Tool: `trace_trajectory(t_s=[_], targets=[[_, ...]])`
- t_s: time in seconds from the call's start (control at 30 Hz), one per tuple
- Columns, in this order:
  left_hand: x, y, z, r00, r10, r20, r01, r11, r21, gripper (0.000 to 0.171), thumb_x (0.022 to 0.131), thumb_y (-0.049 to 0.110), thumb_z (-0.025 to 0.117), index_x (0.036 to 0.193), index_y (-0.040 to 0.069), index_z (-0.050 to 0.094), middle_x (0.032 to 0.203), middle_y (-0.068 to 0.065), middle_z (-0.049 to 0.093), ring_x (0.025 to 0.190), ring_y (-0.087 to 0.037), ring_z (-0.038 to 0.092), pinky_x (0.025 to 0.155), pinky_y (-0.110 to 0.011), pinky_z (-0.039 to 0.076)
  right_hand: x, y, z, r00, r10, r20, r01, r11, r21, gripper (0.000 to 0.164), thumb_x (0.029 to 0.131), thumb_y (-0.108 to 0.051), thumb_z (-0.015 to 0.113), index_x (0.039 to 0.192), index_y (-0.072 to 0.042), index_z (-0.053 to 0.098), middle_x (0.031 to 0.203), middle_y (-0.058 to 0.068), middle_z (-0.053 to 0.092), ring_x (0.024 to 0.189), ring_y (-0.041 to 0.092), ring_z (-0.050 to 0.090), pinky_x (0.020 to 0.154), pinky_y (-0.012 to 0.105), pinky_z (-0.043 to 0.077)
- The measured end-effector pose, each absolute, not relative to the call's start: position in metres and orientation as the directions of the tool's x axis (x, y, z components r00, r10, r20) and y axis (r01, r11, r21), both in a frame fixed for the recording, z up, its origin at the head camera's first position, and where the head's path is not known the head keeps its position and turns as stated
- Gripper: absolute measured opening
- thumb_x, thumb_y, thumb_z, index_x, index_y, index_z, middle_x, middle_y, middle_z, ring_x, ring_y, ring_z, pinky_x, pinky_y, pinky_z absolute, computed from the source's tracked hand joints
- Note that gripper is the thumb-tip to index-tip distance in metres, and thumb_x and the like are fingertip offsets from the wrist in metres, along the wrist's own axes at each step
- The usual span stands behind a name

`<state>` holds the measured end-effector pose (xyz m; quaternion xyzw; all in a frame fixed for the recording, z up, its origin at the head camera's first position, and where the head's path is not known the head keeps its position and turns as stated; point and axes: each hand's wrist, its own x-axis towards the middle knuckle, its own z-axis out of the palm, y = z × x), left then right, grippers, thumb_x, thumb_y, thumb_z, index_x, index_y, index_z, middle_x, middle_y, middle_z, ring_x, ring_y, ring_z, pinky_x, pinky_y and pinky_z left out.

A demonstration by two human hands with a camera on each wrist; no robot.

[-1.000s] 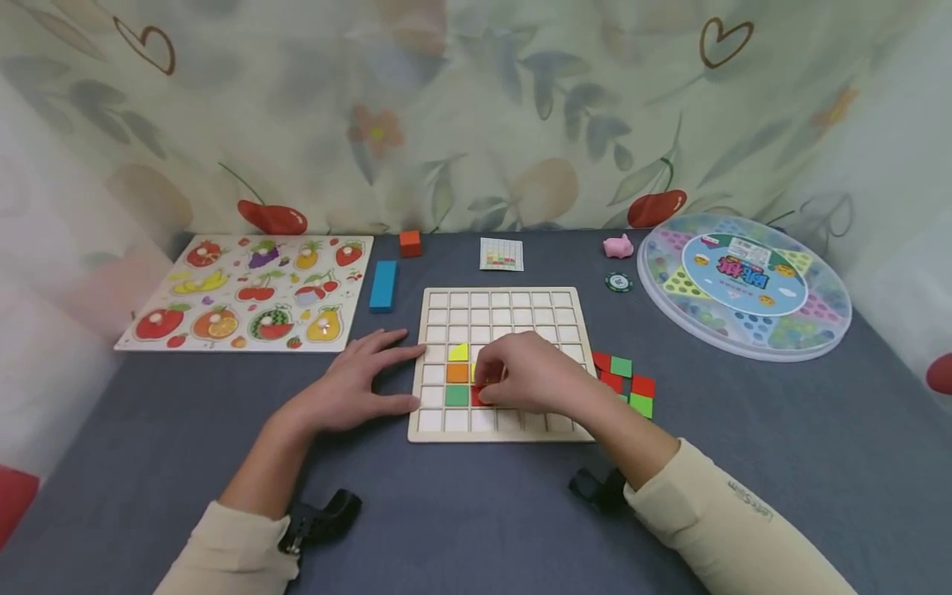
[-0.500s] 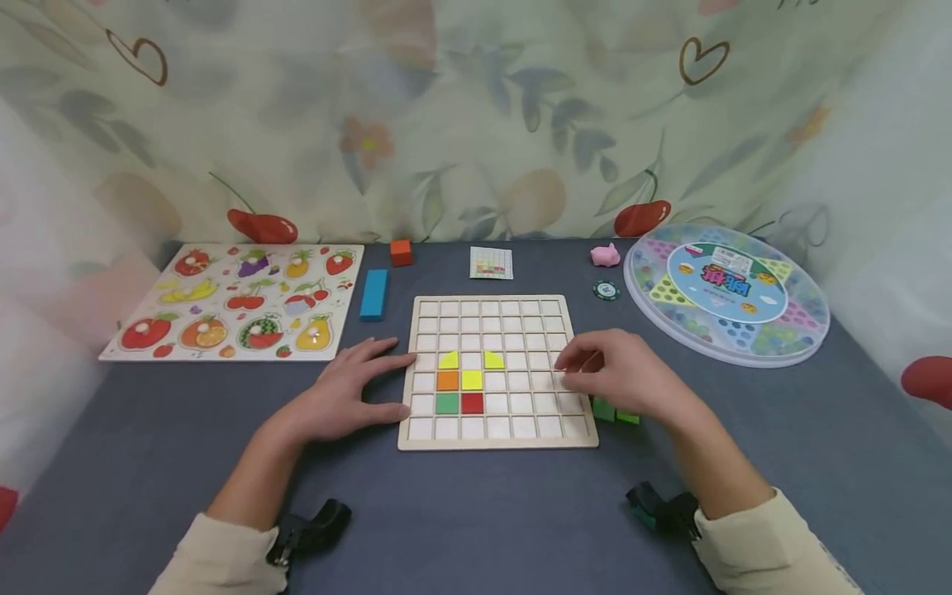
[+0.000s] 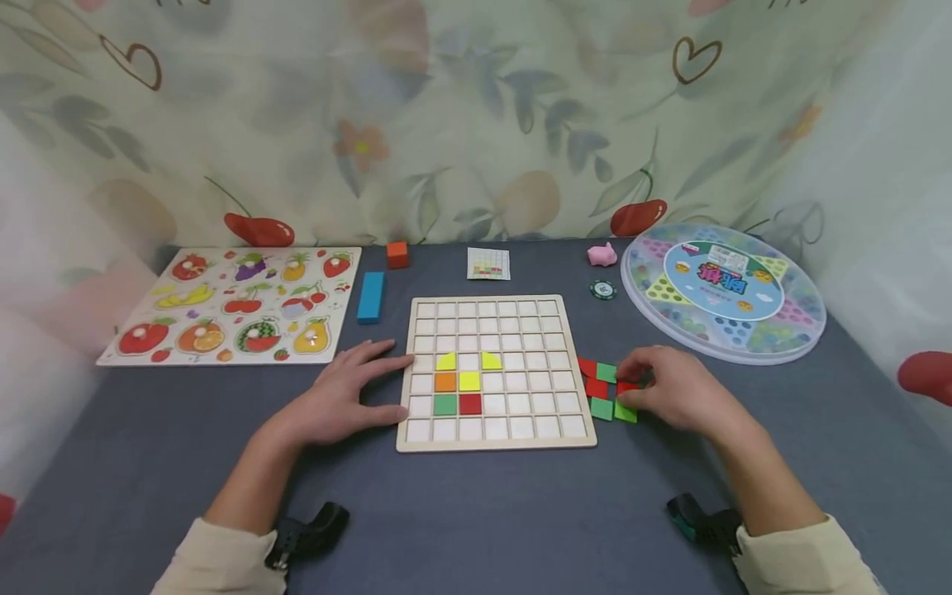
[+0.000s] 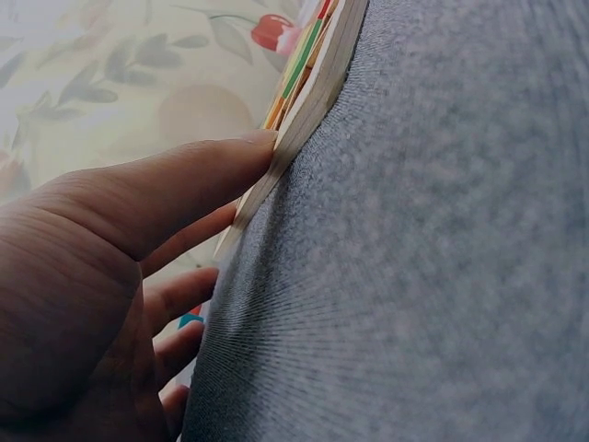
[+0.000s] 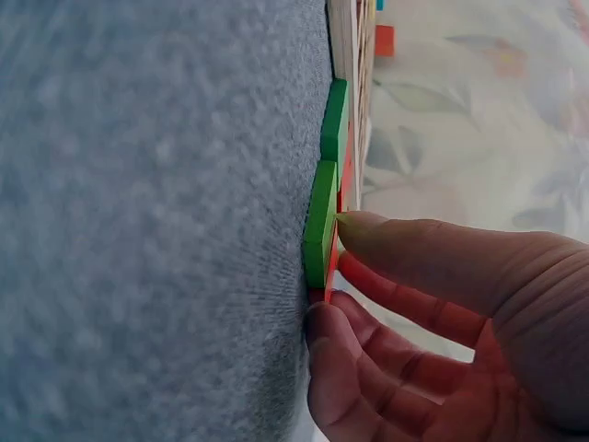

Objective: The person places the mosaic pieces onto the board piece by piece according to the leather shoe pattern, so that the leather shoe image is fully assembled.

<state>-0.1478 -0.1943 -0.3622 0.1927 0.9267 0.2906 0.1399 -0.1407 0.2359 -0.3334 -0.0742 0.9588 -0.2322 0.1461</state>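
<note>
My left hand lies spread beside the wooden grid board, its thumb and index fingertips at the left edge. In the left wrist view the thumb presses against the board's side. On the board sit two cut-corner yellow tiles, a yellow square, an orange tile, a green tile and a red tile. Right of the board, my right hand pinches a red tile among loose red and green tiles. A light green tile lies right by the thumb in the right wrist view.
Behind the board are a small pattern card, a blue block, an orange cube, a pink pig and a poker chip. A fruit puzzle board lies left, a round game box right.
My right hand has moved right, off the board to the loose tiles, leaving the red tile in its cell. My left hand has kept its place at the board's edge.
</note>
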Motion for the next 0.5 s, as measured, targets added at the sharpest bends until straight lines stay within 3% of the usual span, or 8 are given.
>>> trace_trajectory(t_s=[0.17, 0.5], targets=[[-0.1489, -0.1933, -0.3637, -0.887, 0.438, -0.148, 0.277, 0.759, 0.589, 0.075, 0.091, 0.049, 0.075, 0.156, 0.022, 0.048, 0.168, -0.015, 0.028, 0.154, -0.046, 0.016, 0.117, -0.074, 0.022, -0.1403, 0.2386, -0.3326, -0.942, -0.183, -0.281, -0.029, 0.879, -0.476, 0.033, 0.090, -0.024, 0.078, 0.116, -0.003, 0.072, 0.105, 0.013, 0.069, 0.089, 0.024, 0.058, 0.070, 0.032, 0.049], [-0.1491, -0.1937, -0.3636, -0.890, 0.431, -0.146, 0.274, 0.764, 0.584, 0.075, 0.091, 0.048, 0.075, 0.156, 0.021, 0.049, 0.168, -0.016, 0.028, 0.154, -0.045, 0.017, 0.118, -0.073, 0.022, -0.1452, 0.2393, -0.3259, -0.947, -0.194, -0.258, -0.033, 0.853, -0.522, 0.015, 0.090, -0.015, 0.077, 0.101, -0.007, 0.072, 0.088, 0.004, 0.068, 0.080, 0.020, 0.057, 0.066, 0.033, 0.047]])
